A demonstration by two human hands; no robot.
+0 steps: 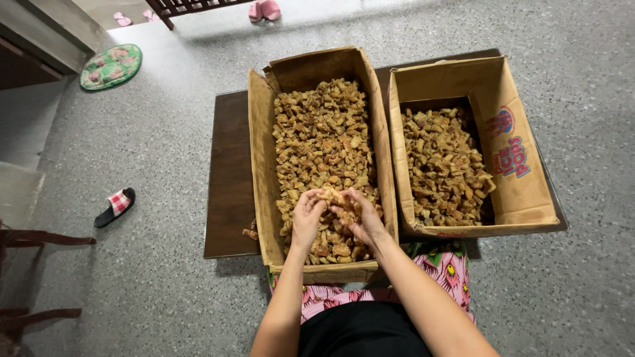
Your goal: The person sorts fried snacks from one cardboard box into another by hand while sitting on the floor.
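I see my left hand (307, 215) and right hand (360, 218) pinching a clump of brown fried chunks (337, 198) together above the near end of the left cardboard box (261, 165) on the dark tabletop (228, 172).

Matt brown cardboard boxes (264, 165); rough, dry golden chunks (321, 139); dark smooth wooden table (228, 172); speckled stone floor (152, 145).

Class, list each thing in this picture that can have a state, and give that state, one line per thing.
Left box: open, nearly full of brown chunks.
Right box: open, partly filled.
Left hand: closed on chunks over the left box.
Right hand: closed on chunks.
Sandal: lying alone on the floor.
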